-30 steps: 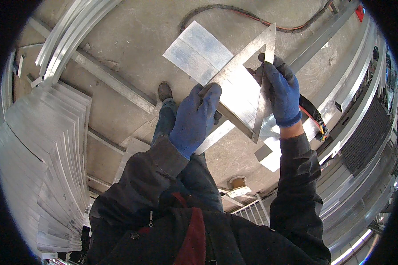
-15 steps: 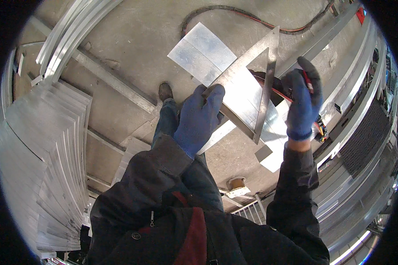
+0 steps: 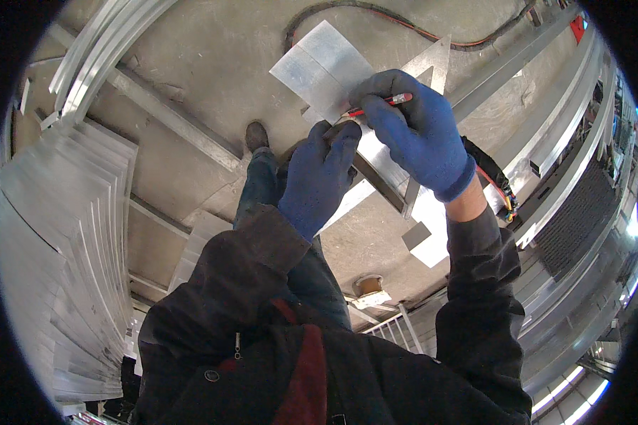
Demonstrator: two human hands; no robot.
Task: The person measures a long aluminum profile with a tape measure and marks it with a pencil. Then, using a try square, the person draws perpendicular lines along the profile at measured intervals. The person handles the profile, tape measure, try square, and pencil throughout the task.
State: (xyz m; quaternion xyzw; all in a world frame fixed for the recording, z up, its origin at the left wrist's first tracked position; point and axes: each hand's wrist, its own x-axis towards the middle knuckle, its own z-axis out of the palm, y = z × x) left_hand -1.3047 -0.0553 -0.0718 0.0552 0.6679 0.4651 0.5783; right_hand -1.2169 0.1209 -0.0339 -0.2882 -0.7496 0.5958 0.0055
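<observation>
A wide strip of pale, shiny metal (image 3: 324, 67) runs slantwise below my hands. Across it lies a triangular metal set square (image 3: 439, 58), partly covered by my right hand. My left hand (image 3: 315, 173), in a blue work glove, is closed with thumb and fingers pinched on the near left corner of the set square. My right hand (image 3: 425, 134), gloved alike, grips a red pencil (image 3: 402, 98). The pencil's tip end points toward my left fingertips, over the strip beside the square's edge. Whether the tip touches the metal I cannot tell.
Stacked metal sections (image 3: 57, 212) fill the left side. Long metal beams (image 3: 503, 78) stretch along the right. A dark hose (image 3: 354, 6) curves over the concrete floor at the far side. A small spool (image 3: 368, 286) and a white railing (image 3: 402, 333) are near my legs.
My right hand has moved left with the pencil, from beyond the set square to beside my left hand. The left hand keeps its hold on the square.
</observation>
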